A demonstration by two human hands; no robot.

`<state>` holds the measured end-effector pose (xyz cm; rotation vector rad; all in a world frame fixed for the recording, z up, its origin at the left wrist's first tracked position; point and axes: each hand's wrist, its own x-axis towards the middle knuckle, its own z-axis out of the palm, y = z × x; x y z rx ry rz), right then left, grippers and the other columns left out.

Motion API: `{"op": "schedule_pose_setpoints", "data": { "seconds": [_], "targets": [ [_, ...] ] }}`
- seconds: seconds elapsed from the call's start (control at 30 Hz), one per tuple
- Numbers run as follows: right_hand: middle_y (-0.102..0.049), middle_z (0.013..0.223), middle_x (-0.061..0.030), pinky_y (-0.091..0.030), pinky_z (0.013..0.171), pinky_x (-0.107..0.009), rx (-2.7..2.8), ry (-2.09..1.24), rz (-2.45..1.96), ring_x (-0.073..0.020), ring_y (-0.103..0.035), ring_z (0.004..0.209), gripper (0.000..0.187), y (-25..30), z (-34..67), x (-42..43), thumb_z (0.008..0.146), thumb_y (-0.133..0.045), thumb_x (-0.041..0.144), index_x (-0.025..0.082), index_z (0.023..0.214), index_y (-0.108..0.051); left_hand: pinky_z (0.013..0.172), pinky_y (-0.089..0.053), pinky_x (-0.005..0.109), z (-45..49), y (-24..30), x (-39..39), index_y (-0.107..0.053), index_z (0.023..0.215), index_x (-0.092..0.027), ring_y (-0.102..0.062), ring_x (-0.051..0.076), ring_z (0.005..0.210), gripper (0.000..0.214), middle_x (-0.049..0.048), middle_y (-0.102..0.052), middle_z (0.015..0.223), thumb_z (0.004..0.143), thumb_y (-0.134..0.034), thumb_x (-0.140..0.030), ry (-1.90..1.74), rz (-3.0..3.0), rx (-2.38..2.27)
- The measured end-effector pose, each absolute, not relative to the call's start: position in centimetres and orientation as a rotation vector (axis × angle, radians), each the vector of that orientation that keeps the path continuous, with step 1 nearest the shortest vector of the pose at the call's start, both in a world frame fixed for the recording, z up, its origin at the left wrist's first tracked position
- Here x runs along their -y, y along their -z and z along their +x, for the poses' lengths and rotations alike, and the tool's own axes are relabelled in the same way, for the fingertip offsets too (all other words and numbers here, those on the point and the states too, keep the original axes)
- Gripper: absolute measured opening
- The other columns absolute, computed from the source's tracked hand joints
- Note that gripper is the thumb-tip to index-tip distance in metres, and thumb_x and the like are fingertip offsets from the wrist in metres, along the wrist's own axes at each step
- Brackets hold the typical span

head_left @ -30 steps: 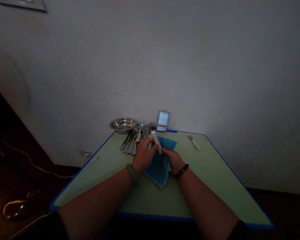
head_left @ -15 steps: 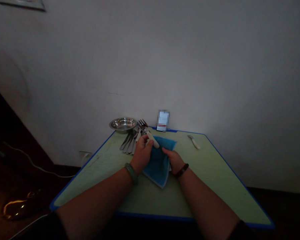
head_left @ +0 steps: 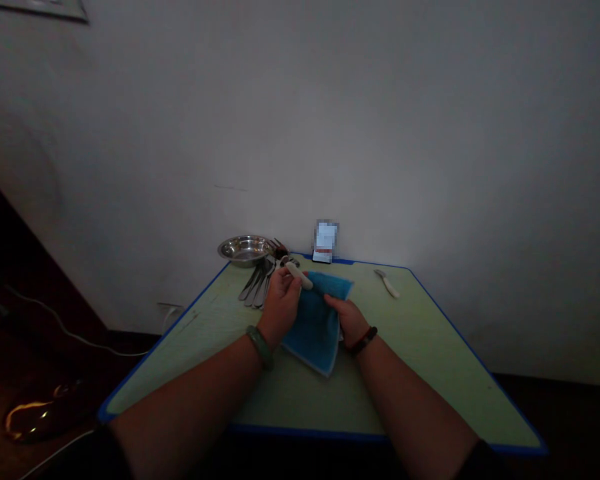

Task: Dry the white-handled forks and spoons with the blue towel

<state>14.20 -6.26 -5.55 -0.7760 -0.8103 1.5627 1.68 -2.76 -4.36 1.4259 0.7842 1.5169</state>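
Observation:
My left hand (head_left: 280, 300), with a green bangle at its wrist, is closed on a fork (head_left: 299, 276) by its white handle. The tines point up and left, over the pile of cutlery. A blue cloth (head_left: 314, 330) hangs between my hands, its upper edge touching the end of the fork's handle. My right hand (head_left: 349, 320) grips the cloth at its right side, thumb on top; its other fingers are hidden behind the fabric. Several metal pieces of cutlery (head_left: 254, 287) lie fanned out just beyond my left hand, partly covered by it.
A shiny metal bowl (head_left: 245, 251) stands at the table's far left corner. A phone (head_left: 325, 241) leans on the wall at the back. One white-handled utensil (head_left: 388, 284) lies on the right of the green table (head_left: 420, 373), which has a blue edge.
The fork has moved slightly left and tipped further in my left hand, its tines shifting left towards the bowl. My right hand and the cloth stay nearly in place.

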Motion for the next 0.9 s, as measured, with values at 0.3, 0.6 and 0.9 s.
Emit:
{"op": "schedule_pose_setpoints", "data": {
  "seconds": [0.3,0.6,0.9],
  "targets": [
    [-0.067,0.085,-0.0032,-0.044,0.079,-0.036,0.803,-1.524,-0.761,-0.0207,-0.059,0.088,0.032,5.9,14.5,6.0,0.064,-0.058,0.025,0.018,0.096,-0.059,0.077,-0.042,0.032,1.3,4.7,2.2,-0.039,0.098,-0.018,-0.055,0.014,0.085,0.024,0.0057,-0.058,0.093,0.076,-0.046,-0.027,-1.629,1.538,-0.803],
    [-0.067,0.082,-0.0035,-0.044,0.079,-0.037,0.78,-1.492,-0.786,-0.0208,-0.061,0.082,0.028,5.5,14.5,5.9,0.062,-0.058,0.024,0.017,0.089,-0.06,0.078,-0.036,0.033,0.7,4.1,3.2,-0.053,0.095,-0.019,-0.05,0.02,0.087,0.025,0.005,-0.057,0.09,0.075,-0.046,-0.032,-1.486,2.237,-1.249],
    [-0.068,0.071,-0.0011,-0.046,0.074,-0.034,0.724,-1.491,-0.821,-0.0173,-0.063,0.065,0.019,5.5,14.5,6.0,0.06,-0.06,0.02,0.015,0.078,-0.062,0.075,-0.032,0.034,0.9,3.9,3.8,-0.057,0.094,-0.025,-0.047,0.022,0.089,0.024,0.0042,-0.058,0.092,0.074,-0.048,-0.034,-1.279,2.447,-1.448]
  ]
}}
